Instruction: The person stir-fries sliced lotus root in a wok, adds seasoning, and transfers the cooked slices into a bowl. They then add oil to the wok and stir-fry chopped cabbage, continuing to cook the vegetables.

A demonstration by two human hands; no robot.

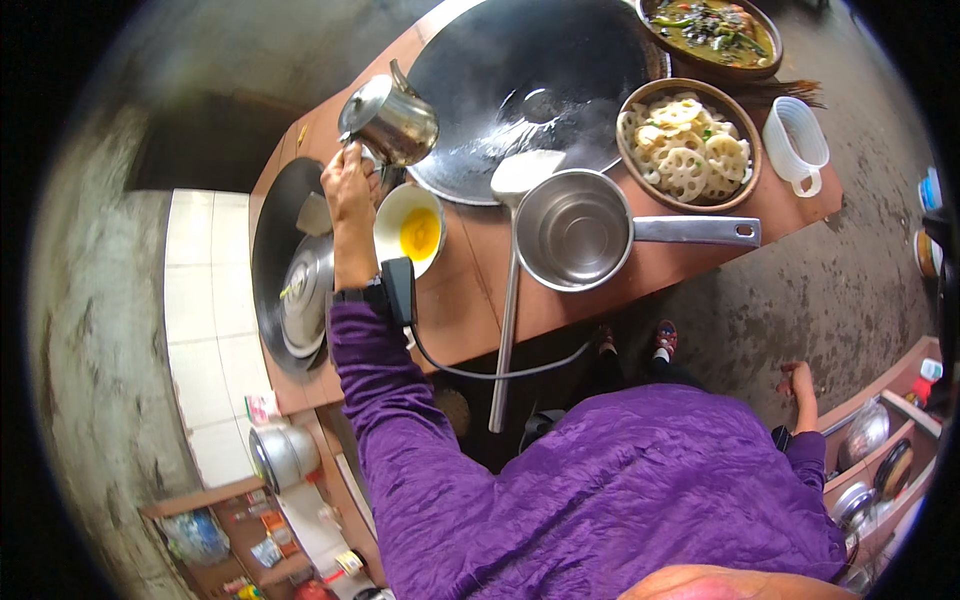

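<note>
My left hand (351, 184) grips the handle of a lidded stainless steel pot (397, 120), held by the left rim of a large black wok (525, 97). Just below it a white bowl (387, 217) holds something yellow. My right hand (793, 379) hangs low at my side above the floor, its fingers loosely apart and nothing seen in it. A long-handled metal spatula (506, 300) lies from the wok's edge over the counter's front edge. Beside it stands a steel saucepan (574, 229). Lotus root slices fill a brown bowl (622, 139) at the wok's right.
A bowl of soupy food (772, 64) stands at the back right, near a translucent plastic container (795, 146). At left, a smaller wok (264, 247) holds a metal lid (304, 300). A cable runs from my left wrist. Open shelving (202, 499) stands lower left.
</note>
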